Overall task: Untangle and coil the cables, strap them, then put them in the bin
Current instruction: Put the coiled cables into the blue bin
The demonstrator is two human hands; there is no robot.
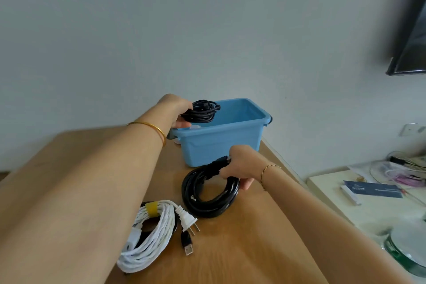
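Observation:
A blue plastic bin [232,132] stands at the far end of the wooden table [242,249]. My left hand [177,110] grips a small black coiled cable [202,112] over the bin's left rim. My right hand [242,166] grips the top of a larger, thick black coil [207,193] whose lower part rests on the table in front of the bin. A white twisted cable coil [147,235], bound with a yellow strap [153,209], lies near the front, its white plug [187,219] pointing right. A black USB plug [187,243] lies beside it.
A white side table [373,212] at the right carries a dark booklet [373,190], loose wires [408,173] and a glass lid [408,246]. A dark screen [410,30] hangs on the wall at upper right. A wall socket [412,128] sits below it.

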